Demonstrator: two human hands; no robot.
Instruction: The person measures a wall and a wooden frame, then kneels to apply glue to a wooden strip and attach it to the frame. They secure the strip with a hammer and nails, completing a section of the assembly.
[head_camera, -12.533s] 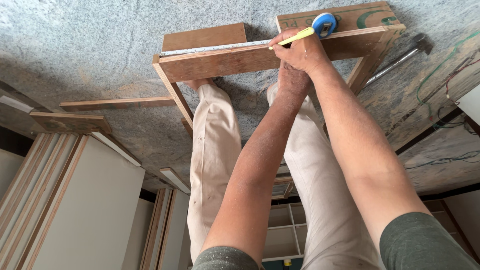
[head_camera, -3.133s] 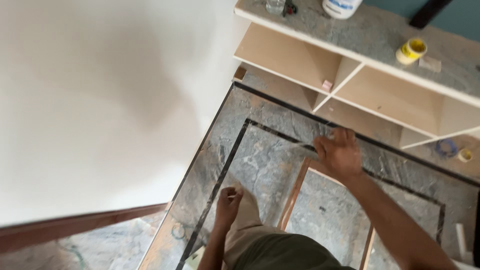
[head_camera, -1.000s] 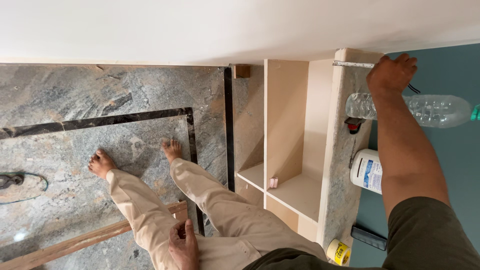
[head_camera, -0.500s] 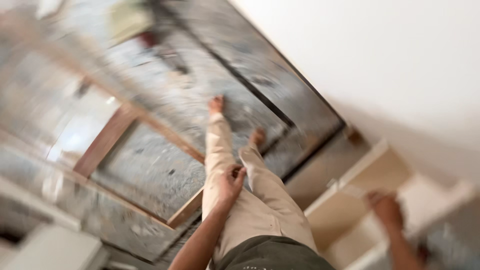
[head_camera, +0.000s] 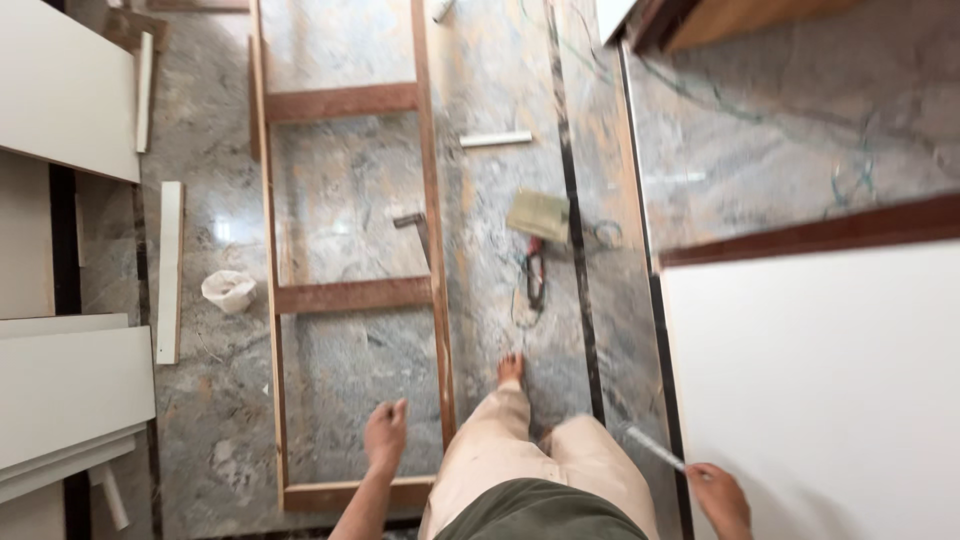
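I stand barefoot on a grey marble floor, my beige trousers (head_camera: 520, 455) below me. My right hand (head_camera: 722, 497) hangs at the lower right, closed on a thin silvery metal strip (head_camera: 655, 449) that points up and left. The strip is blurred and I cannot tell what kind it is. My left hand (head_camera: 385, 435) hangs empty with loosely bent fingers over the near end of a long ladder-like wooden frame (head_camera: 432, 220) lying flat on the floor. A hammer (head_camera: 414, 225) lies inside the frame beside its right rail.
A red and black power tool (head_camera: 535, 272) with its cord and a yellow-green pad (head_camera: 539, 214) lie right of the frame. White boards (head_camera: 70, 385) are stacked at the left, with a white strip (head_camera: 170, 270) and a crumpled white bag (head_camera: 228, 290). A large white panel (head_camera: 820, 400) fills the right.
My view swung from the shelf unit down to the floor. My right hand came off the shelf top and now hangs at my side holding the metal strip. My left hand left my thigh.
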